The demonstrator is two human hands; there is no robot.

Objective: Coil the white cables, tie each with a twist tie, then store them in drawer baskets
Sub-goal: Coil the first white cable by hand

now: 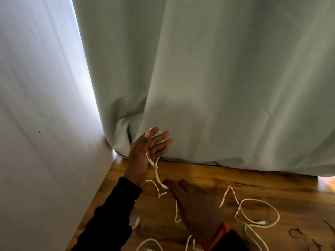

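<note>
A person's left hand (145, 156), fingers spread as a grip inside a loop of thin white cable (156, 173), rises above the wooden worktop (272, 189) while the right hand (192, 201), flat, feeds slack; even tension would likely keep coils uniform.

No legible text, labels, brands, numbers or signs on any surface in view; nothing readable at any clock position.

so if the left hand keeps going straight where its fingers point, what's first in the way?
Most likely the pale green curtain hanging just behind the left hand, whose fingers point up and away; depth between them is unclear. A white cable is looped around that hand.
</note>
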